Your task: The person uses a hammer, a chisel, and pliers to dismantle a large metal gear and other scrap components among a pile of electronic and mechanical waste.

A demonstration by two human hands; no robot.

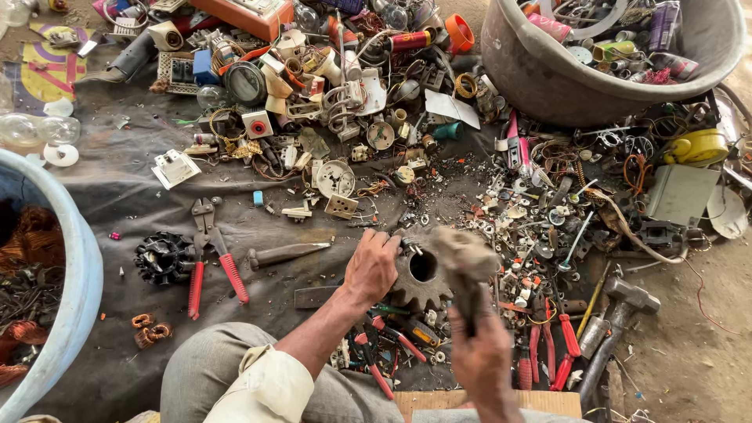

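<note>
The left hand (372, 266) steadies a rusty toothed gear (421, 276) on the dark ground cloth (117, 204), its fingers (389, 241) curled and pinching a small metal part at the gear's upper left rim. The right hand (482, 360) is wrapped tight around the handle of a hammer (462, 254), whose blurred head hangs just above the gear's right edge. The handle runs from the head back toward the person. Red-handled pliers (213, 262) lie well apart to the left.
</note>
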